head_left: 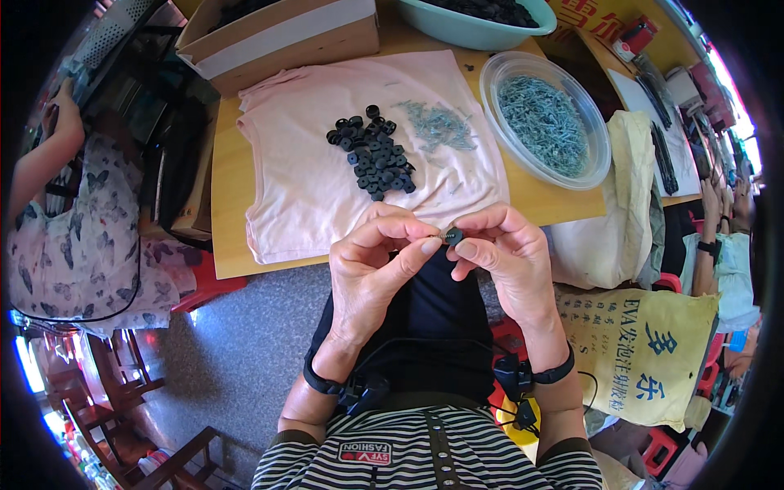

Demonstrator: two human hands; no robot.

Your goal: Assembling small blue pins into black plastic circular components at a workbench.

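Just over the front edge of a pale pink cloth [294,180], my two hands meet at the fingertips. My left hand [367,269] pinches a small metal screw [438,236] between thumb and forefinger. Between the fingers of my right hand [513,261] sits a small black round cap [454,237], and the screw's end meets it; whether it has gone in I cannot tell. A heap of similar black caps [380,163] lies on the cloth ahead, some with a centre hole. Right of it are loose silvery screws [441,126], spread in a thin patch.
A clear round tub [603,139] full of screws stands at the table's right. Behind the cloth are a cardboard box [286,45] and a pale green basin [457,28] holding black pieces. A yellow sack [645,351] lies at right. Another person's arm [53,147] shows at left.
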